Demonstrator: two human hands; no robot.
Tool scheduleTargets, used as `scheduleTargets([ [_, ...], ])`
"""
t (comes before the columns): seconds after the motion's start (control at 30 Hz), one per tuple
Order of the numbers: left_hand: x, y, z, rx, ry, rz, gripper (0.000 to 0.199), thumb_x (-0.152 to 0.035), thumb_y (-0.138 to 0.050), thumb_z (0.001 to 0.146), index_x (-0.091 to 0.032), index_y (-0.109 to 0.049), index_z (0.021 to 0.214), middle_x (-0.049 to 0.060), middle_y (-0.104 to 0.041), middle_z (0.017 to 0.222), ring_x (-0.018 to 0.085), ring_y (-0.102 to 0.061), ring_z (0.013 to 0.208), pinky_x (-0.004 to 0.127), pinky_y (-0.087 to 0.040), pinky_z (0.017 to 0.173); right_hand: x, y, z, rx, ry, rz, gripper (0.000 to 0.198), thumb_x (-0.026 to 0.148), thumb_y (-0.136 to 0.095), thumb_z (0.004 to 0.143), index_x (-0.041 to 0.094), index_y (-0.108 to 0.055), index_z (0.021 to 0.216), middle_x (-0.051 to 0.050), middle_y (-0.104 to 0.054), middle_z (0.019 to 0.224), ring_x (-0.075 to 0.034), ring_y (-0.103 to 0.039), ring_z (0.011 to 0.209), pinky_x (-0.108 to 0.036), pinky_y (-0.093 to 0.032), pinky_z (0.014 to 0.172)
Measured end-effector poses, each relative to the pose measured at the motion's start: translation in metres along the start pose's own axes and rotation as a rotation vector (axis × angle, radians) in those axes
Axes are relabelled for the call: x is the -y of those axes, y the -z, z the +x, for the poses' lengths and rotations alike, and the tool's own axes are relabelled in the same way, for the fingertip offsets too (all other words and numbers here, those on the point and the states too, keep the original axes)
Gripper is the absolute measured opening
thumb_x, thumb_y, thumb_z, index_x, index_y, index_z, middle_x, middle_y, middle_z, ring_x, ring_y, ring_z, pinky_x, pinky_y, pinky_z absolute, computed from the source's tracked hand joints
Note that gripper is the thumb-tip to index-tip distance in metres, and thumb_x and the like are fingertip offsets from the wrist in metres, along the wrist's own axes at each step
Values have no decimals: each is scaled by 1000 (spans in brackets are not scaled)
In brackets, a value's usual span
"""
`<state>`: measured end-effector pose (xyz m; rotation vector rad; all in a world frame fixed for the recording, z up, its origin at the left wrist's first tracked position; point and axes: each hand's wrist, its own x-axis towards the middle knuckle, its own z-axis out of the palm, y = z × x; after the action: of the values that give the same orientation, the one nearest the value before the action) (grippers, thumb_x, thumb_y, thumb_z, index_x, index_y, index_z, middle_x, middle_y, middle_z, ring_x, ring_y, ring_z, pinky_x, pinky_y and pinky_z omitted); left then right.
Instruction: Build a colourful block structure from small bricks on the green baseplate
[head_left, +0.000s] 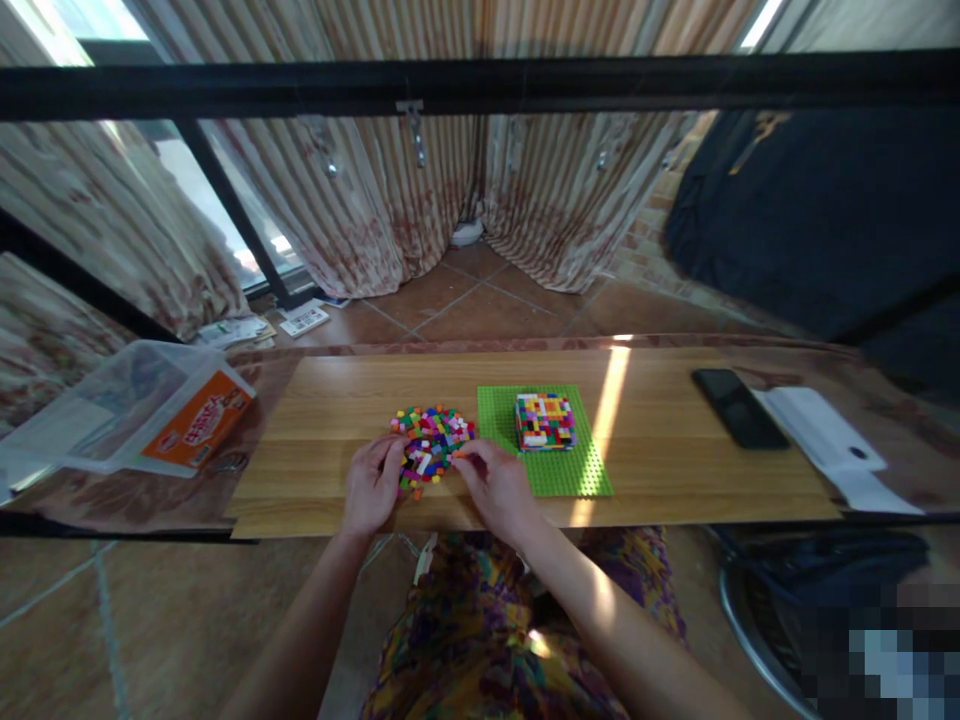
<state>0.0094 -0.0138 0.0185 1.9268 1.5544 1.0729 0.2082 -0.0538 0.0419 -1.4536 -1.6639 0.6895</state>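
Observation:
A loose pile of small multicoloured toy bricks (435, 430) lies on the wooden board. My left hand (373, 482) is at the pile's left edge, its fingers curled together; whatever they may hold is hidden. From the right, my right hand (495, 485) reaches to the pile's near side, thumb and forefinger pinched on a small orange brick (457, 455). Just beyond this hand is a green baseplate (499, 405), partly covered by my wrist. A block built of many coloured bricks (545, 421) stands on the baseplate, with neither hand touching it.
A clear plastic box with an orange label (199, 420) stands left of the wooden board (315, 400). On the right lie a black phone (739, 408) and a white object (825, 435). A black metal bar (480, 88) crosses in front of the curtains.

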Motion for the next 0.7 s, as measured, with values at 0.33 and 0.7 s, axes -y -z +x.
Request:
scheduleTargets([
  [0.33,-1,0,1,6,15,26,40,-42,-41,93,-17,-72,97,7,-72,101,20,-65,98,32,-48,93,-65,80,-22,-439,-279,174,32,41,-58,84,17,-71,100,-9,-73,96,-20,-67,81,-34,-54,73],
  [0.7,0,1,2,5,-9,47,40,-42,-40,93,-18,-72,98,7,-72,100,20,-65,98,32,-49,90,-64,83,1,-480,-242,-33,21,36,-59,81,21,-72,90,-5,-75,87,-19,-68,76,-32,-53,72],
])
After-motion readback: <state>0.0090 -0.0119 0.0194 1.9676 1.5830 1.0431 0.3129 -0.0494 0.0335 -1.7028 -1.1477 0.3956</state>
